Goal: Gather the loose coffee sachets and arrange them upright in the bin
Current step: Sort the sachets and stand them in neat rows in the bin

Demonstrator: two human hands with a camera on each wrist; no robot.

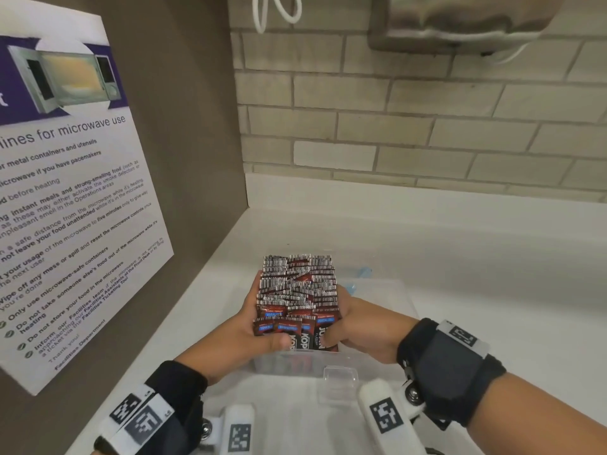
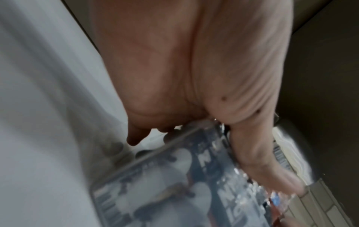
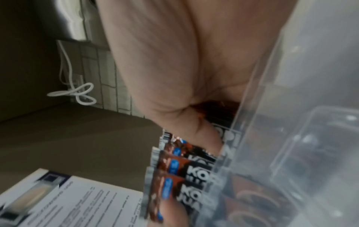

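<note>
A thick block of dark red coffee sachets [image 1: 297, 290] stands upright, its barcoded top edges up, in the left part of a clear plastic bin [image 1: 387, 287]. My left hand [image 1: 262, 323] grips the block's left side, thumb across the front sachets. My right hand [image 1: 345, 320] grips the right side the same way. In the left wrist view my left hand [image 2: 174, 76] lies against blurred sachets [image 2: 174, 176]. The right wrist view has my right hand [image 3: 165, 69] with its thumb on sachets [image 3: 184, 173] printed "KOPI", beside the bin wall [image 3: 272, 138]. Fingers behind the block are hidden.
The bin sits on a white counter [image 1: 476, 257] in a corner. A microwave-use poster [image 1: 65, 192] leans on the brown left wall. A tiled wall [image 1: 394, 126] runs behind, with a metal appliance [image 1: 460, 21] and a white cable [image 1: 276, 8] above. The bin's clear latch [image 1: 340, 377] faces me.
</note>
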